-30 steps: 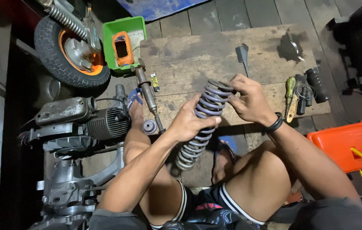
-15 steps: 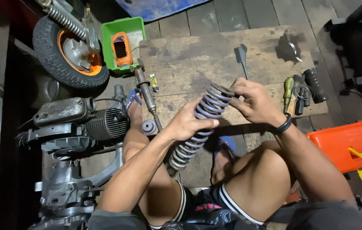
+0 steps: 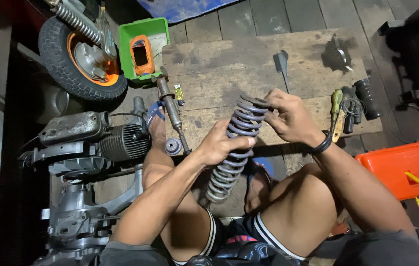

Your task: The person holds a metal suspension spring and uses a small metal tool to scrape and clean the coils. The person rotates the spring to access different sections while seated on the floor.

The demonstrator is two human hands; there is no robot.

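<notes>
From my remote seat I see a worn, stained wooden board [image 3: 229, 74] lying flat on the dark plank floor [image 3: 288, 17]. On the board, near its far edge, rests a small grey metal wedge [image 3: 282, 62]. At the board's right end lie a green-handled screwdriver [image 3: 336, 101] and a black ribbed rubber grip [image 3: 368, 98]. At its left edge a long rusty steel damper rod [image 3: 171, 111] lies beside a square green plastic tray [image 3: 143, 47].
</notes>
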